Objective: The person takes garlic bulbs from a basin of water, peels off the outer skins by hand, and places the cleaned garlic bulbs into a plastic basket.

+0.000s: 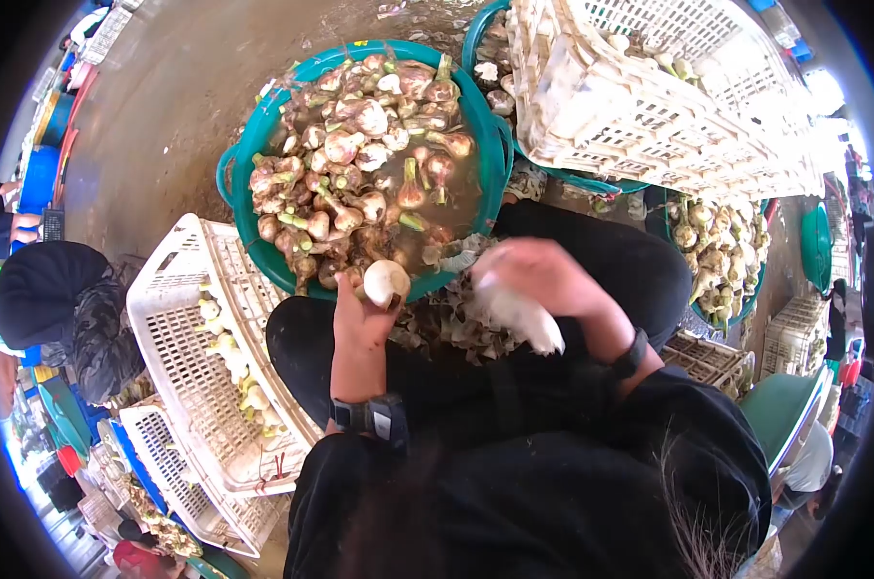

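Observation:
My left hand (361, 323) is closed around a pale, smooth garlic bulb (387, 283) at the near rim of a green tub (239, 227). Inside the tub, many unpeeled garlic bulbs (343, 147) with cut stems sit in brownish water. To the right, motion blurs my right hand (543, 277), which is over my lap, apart from the bulb. A soft white rag-like thing (526, 318) hangs from under its fingers; its exact kind is unclear. Loose garlic skins (456, 323) lie in a heap between my legs, below both hands.
At my left, a white plastic crate (181, 333) holds stemmed bulbs along one side. Another white crate (640, 125) rests over a second green tub (473, 43) at upper right. More garlic (717, 246) fills a container by my right knee. A person in dark headwear (46, 289) is at far left.

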`<state>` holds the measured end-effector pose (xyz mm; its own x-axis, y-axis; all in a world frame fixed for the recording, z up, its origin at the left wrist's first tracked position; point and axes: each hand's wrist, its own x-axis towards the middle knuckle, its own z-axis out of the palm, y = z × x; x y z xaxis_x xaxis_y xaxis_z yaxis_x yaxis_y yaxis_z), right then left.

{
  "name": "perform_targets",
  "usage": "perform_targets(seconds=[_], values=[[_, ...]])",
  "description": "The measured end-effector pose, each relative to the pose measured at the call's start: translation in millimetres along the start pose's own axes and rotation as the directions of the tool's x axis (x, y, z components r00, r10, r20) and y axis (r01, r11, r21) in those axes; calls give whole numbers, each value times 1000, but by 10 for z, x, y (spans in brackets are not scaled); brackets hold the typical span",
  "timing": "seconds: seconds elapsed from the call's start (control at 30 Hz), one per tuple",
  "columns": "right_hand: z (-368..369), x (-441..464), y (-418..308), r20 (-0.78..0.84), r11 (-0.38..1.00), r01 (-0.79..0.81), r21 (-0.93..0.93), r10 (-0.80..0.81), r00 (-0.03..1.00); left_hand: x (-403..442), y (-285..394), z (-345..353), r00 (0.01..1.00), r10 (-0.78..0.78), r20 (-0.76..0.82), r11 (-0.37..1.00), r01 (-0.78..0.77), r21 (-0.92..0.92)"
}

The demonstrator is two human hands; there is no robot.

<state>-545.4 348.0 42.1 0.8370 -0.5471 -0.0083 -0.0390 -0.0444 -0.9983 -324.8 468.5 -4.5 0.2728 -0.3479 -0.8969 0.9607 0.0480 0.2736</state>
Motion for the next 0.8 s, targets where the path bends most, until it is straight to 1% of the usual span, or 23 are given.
perform_targets(seconds=[0.03,0.07,0.1,0.13,0.17,0.2,0.23,0.27,0.3,0.33,0.37,0.4,0.43,0.47,0.5,0.53,0.6,0.63,0.67,0.7,0.73,0.77,0.8], values=[[106,21,-87,99,878,-137,-459,204,974,-17,-20,-19,1000,-6,-3,1000,6,5],[215,41,-179,91,542,-172,-822,424,901,-24,-44,-31,991,57,119,997,-63,40],[310,74,-163,55,664,-190,-723,329,943,-29,-71,-22,962,116,247,989,-135,62],[407,122,-115,4,770,-182,-611,233,972,-113,-113,31,961,111,253,990,-130,61],[544,165,-42,-173,852,-36,-522,-65,983,-231,-169,72,914,246,324,932,-314,179],[607,228,-87,-174,852,-40,-522,-60,983,-328,-199,105,840,359,406,826,-489,281],[652,289,-165,-182,844,-2,-536,-114,977,-361,-204,118,786,412,462,720,-591,363],[659,322,-204,-189,834,38,-551,-169,967,-420,-184,140,786,409,463,720,-590,366],[628,349,-183,-144,809,95,-580,-217,965,-490,-146,168,705,490,513,472,-710,524],[597,373,-176,-148,808,94,-581,-218,965,-522,-119,185,609,539,582,177,-758,628],[570,394,-169,-88,749,191,-635,-315,945,-497,-113,180,486,596,640,-25,-785,619],[553,404,-162,-20,678,283,-678,-402,915,-497,-115,178,487,595,639,-24,-784,620],[551,406,-117,-18,679,281,-678,-399,917,-502,-123,171,447,591,672,-94,-789,607],[553,411,-40,15,643,309,-700,-420,907,-503,-133,169,404,583,705,-165,-791,589],[550,418,-10,49,605,337,-721,-442,896,-494,-151,165,403,584,705,-163,-793,588],[546,401,5,50,603,338,-722,-441,896,-473,-177,149,404,594,696,-175,-780,601],[547,318,16,97,555,331,-763,-408,908,-431,-199,109,409,604,684,-184,-764,619],[534,262,52,99,556,332,-762,-407,908,-404,-186,95,540,616,573,-1,-727,686],[511,181,127,240,527,369,-765,-298,924,-390,-168,89,662,597,452,182,-661,728],[485,90,220,372,501,410,-762,-180,911,-411,-179,144,727,613,309,438,-639,632],[448,-64,387,374,502,413,-760,-183,909,-388,-105,142,768,599,228,529,-593,607],[416,-257,592,314,461,254,-850,57,948,-390,-22,116,770,598,222,554,-598,579],[414,-267,531,223,374,105,-921,288,931,-405,39,109,771,599,217,578,-604,549]])
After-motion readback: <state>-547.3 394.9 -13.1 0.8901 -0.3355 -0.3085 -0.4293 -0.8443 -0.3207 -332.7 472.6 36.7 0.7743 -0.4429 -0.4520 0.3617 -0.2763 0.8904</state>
